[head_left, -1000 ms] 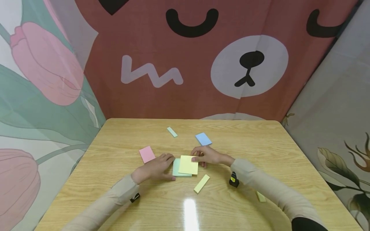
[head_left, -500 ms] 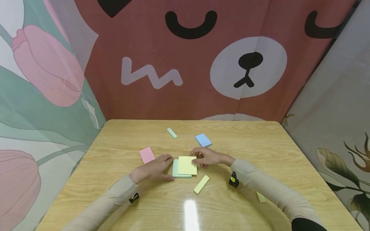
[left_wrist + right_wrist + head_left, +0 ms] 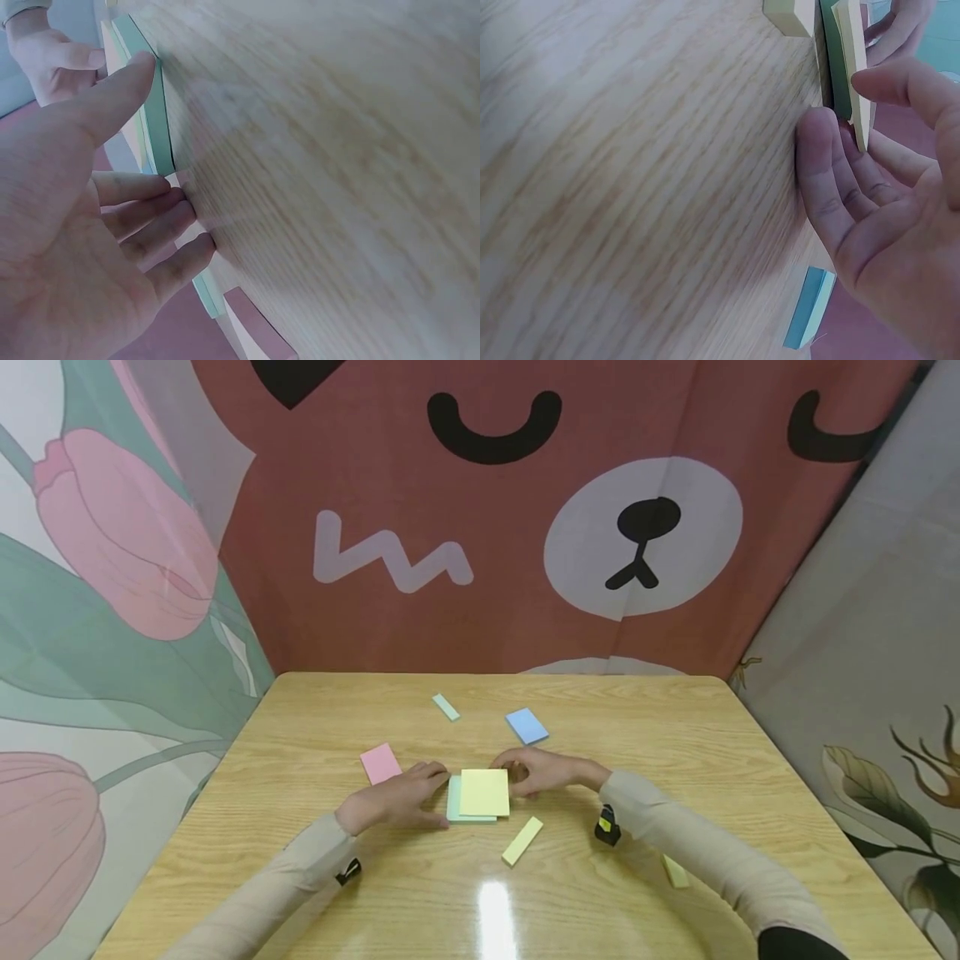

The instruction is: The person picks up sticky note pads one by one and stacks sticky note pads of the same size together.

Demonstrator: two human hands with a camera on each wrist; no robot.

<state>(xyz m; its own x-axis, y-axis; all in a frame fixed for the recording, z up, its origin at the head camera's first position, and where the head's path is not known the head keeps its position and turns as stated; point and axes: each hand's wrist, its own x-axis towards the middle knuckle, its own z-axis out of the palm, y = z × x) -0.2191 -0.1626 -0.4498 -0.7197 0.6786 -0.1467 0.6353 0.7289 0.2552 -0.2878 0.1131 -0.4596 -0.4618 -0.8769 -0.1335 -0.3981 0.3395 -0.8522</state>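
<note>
A square yellow sticky-note pad (image 3: 485, 792) lies over a mint-green pad (image 3: 453, 803), whose left and near edges show. At the green pad's left side is my left hand (image 3: 396, 797). Its thumb touches the pad's edge (image 3: 159, 112) in the left wrist view, and the index finger reaches the far corner. My right hand (image 3: 549, 772) is at the stack's right side, fingers bent loosely. In the right wrist view its thumb tip is beside the yellow pad (image 3: 853, 52); contact is hard to tell. The other fingertips stay low near the stack's corner.
A pink pad (image 3: 380, 763) lies behind my left hand. Farther back are a narrow mint strip pad (image 3: 446, 707) and a blue pad (image 3: 527, 726). One yellow strip pad (image 3: 522, 842) is in front of the stack, another (image 3: 676, 872) beside my right forearm.
The yellow pad has shifted slightly left over the green one. My right thumb has drawn back from its top to the right edge. The left hand has hardly moved.
</note>
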